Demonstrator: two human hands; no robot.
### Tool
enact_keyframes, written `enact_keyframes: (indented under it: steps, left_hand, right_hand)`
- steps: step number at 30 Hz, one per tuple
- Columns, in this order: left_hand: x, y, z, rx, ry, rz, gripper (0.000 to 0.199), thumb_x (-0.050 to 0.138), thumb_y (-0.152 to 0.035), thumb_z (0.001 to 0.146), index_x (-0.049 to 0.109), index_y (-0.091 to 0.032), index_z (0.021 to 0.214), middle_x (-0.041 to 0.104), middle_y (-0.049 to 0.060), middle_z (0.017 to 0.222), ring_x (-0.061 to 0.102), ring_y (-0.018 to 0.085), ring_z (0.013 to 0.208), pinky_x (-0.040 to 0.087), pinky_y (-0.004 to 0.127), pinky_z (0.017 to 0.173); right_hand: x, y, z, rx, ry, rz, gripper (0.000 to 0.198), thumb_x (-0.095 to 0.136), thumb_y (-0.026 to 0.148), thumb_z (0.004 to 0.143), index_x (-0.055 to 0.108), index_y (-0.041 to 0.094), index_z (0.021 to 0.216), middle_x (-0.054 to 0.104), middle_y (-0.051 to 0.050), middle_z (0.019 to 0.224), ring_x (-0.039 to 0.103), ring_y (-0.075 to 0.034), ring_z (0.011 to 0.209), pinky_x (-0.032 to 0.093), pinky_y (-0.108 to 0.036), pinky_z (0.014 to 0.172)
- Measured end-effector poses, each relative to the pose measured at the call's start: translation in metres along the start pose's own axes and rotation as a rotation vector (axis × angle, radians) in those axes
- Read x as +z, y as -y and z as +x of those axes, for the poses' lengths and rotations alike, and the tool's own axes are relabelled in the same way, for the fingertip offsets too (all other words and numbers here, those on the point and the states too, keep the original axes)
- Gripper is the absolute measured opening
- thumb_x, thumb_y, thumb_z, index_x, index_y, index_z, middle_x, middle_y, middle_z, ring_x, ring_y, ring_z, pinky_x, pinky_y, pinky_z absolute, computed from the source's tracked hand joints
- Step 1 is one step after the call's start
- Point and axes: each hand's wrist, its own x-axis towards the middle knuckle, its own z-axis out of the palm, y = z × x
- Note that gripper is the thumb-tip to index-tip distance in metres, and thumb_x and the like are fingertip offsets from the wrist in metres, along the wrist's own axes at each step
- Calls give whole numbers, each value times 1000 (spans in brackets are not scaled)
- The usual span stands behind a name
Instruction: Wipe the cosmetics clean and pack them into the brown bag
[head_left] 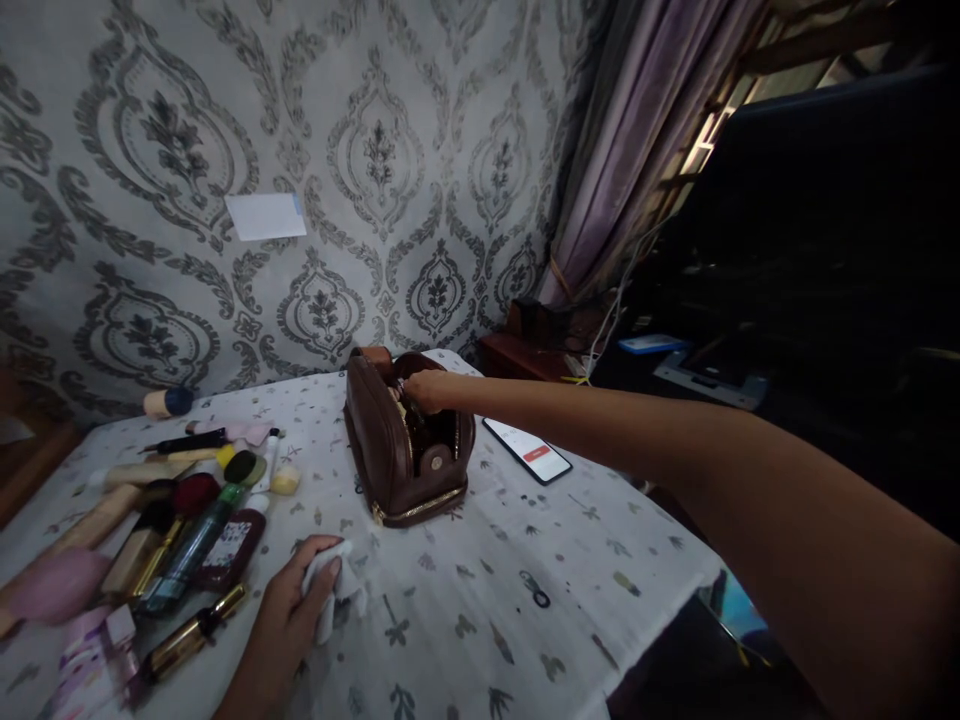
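Observation:
A brown leather-like toiletry bag (381,450) with gold zips stands unzipped on the table. My right hand (426,391) reaches into its opening from the right; the fingers are bent down inside, and what they hold, if anything, is hidden. Some small things show dimly in the bag beside the fingers. Near the table's front, left of the bag, my left hand (304,590) is closed around a crumpled white tissue (341,588). Left of that hand lies a gold and dark cosmetic tube (187,637), along with a dark red bottle (231,548).
Several cosmetics and brushes cover the table's left side, among them a pink sponge-like item (64,585) and a blue-green bottle (191,550). A lit phone (527,450) lies right of the bag, under my right forearm. The patterned tablecloth (450,640) ends at the lower right.

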Motion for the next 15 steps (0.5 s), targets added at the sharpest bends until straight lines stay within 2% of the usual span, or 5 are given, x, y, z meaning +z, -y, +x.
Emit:
enact_keyframes:
  steps: [4,6,8,13,15]
  left_hand:
    - [0,2,0,-6,7,10,50,55,-63,82,67,-20,105,67,3,82,61,22,76,51,28,69]
    - [0,3,-1,-17,43,18,49,54,-62,85,65,-21,108,66,2,80,61,21,74,50,28,68]
    - [0,4,-1,-16,40,16,48,53,-61,86,64,-21,110,67,2,81,61,21,75,51,28,70]
    - [0,4,1,14,7,18,47,57,-62,83,68,-21,103,70,4,87,65,24,83,53,30,75]
    - [1,2,1,19,-30,21,46,57,-62,82,69,-21,102,72,5,93,66,25,89,53,31,80]
  right_hand:
    - [-18,3,-24,-59,-101,-21,26,61,1,84,66,3,110,67,-22,115,65,-30,109,51,-34,87]
    - [-22,3,-47,-100,-198,-8,30,52,5,91,61,6,120,65,-20,122,62,-29,114,49,-33,90]
    - [-15,5,-75,-117,-349,54,25,50,14,96,61,11,118,68,-16,114,65,-27,108,50,-33,86]
    - [49,19,-136,-193,-618,290,23,50,30,99,64,16,111,69,-12,101,66,-24,96,54,-35,82]
    - [79,26,-150,-242,-739,353,30,54,28,97,58,13,123,67,-16,114,65,-26,107,55,-41,90]
